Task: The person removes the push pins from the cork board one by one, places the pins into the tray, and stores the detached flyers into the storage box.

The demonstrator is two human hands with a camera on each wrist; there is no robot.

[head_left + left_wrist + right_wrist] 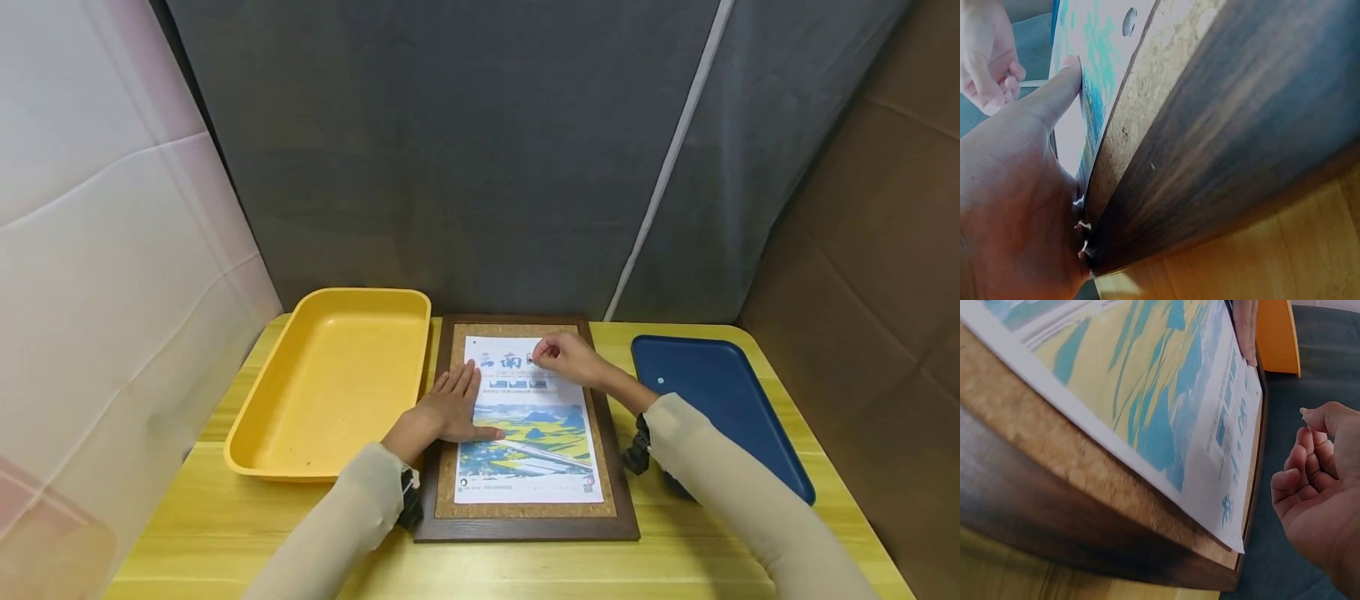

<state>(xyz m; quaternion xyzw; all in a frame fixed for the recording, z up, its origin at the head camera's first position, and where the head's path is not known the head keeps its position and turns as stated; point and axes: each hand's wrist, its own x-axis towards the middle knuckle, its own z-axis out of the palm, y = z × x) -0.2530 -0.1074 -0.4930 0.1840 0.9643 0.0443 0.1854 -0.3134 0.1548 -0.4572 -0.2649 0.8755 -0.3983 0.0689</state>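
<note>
A printed poster [517, 487] with a blue and yellow landscape lies on a wood-framed cork board [525, 512]. Flat on its left side, my left hand [452, 407] presses with spread fingers, its thumb across the picture. My right hand [570, 360] hovers over the upper right of the poster, thumb and forefinger pinching a tiny thing that looks like a thumbtack, mostly hidden by the fingertips. A small tack [474, 342] shows at the poster's upper left corner. In the right wrist view, the right hand [1319, 481] is apart from the paper, with its other fingers curled.
Left of the board stands a deep yellow tray [258, 392] with tiny dark specks inside. To the right lies a dark blue tray [738, 408] holding a small pale dot-like piece [660, 381], partly covered by the right forearm. A grey curtain [450, 167] hangs behind the wooden table [187, 525].
</note>
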